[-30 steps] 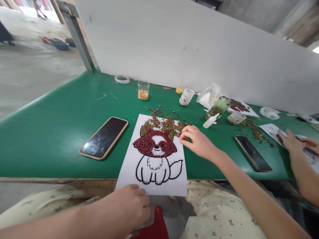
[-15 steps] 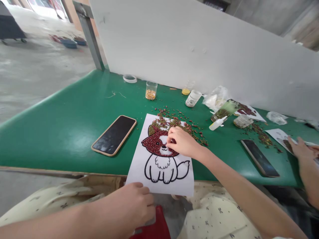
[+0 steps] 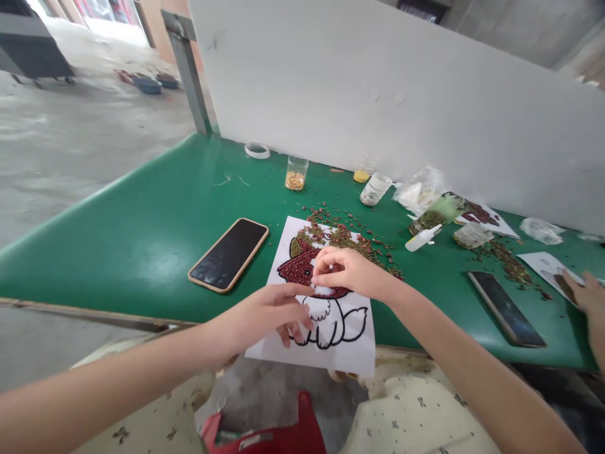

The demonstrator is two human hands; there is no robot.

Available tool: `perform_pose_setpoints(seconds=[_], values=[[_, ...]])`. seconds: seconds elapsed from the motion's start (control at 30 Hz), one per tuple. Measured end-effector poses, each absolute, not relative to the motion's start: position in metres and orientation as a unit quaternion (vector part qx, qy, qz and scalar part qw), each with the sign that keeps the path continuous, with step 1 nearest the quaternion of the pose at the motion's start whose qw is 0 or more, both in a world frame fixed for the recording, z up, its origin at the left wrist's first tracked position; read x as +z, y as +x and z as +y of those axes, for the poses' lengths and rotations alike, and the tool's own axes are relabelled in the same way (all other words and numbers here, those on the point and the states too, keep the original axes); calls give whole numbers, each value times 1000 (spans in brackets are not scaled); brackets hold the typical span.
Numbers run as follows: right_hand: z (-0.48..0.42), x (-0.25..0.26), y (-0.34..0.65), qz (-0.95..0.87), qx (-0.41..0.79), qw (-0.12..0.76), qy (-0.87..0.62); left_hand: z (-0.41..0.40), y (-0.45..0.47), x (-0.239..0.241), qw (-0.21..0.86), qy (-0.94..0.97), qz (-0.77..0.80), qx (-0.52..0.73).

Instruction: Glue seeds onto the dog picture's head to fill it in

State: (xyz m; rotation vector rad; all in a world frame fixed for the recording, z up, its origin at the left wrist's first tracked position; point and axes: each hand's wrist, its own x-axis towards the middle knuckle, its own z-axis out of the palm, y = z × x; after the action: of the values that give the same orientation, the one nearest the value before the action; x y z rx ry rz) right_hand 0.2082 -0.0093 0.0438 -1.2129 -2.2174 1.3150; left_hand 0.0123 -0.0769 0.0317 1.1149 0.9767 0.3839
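A sheet of paper (image 3: 352, 343) with a black-outlined cartoon animal lies at the table's front edge. Dark red beans cover much of its head, green ones fill an ear, and the body is bare white. Over the animal's face is my right hand (image 3: 352, 271), thumb and forefinger pinched together; whatever they hold is too small to make out. My left hand (image 3: 276, 312) hovers above the lower left of the drawing, its fingers apart and nothing seen in them. Loose red and green beans (image 3: 350, 236) are heaped across the paper's top edge and the table beyond.
A phone (image 3: 229, 254) lies left of the paper, another phone (image 3: 505, 309) to the right. Behind stand a cup of yellow kernels (image 3: 296, 174) and a white cup (image 3: 375, 189). A glue bottle (image 3: 422, 238) lies right. Another person's hand (image 3: 588, 293) rests by a second sheet.
My left hand has risen from below the table edge to over the drawing, its fingers spreading. My right hand stays pinched at the face. The view has shifted slightly left.
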Motion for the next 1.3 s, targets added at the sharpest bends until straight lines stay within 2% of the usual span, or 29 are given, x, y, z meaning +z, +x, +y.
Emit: perform_pose_setpoints(seconds=[0.17,0.37,0.5,0.63,0.7,0.77,1.3], values=[[-18,51,205,-767,472,152,-406,-69,17,34,768,444,406,219],[-20,54,207,-777,457,159,-404,-62,23,26,768,438,409,225],[-12,49,216,-798,379,170,-436,-56,24,23,716,522,420,198],[-3,35,227,-822,239,161,-491,-55,18,26,560,683,445,150],[-2,28,230,-834,213,136,-491,-56,14,29,479,739,457,126],[-3,23,230,-845,201,124,-480,-57,11,33,440,764,461,101],[-5,13,216,-871,169,71,-455,-62,6,44,424,780,457,48]])
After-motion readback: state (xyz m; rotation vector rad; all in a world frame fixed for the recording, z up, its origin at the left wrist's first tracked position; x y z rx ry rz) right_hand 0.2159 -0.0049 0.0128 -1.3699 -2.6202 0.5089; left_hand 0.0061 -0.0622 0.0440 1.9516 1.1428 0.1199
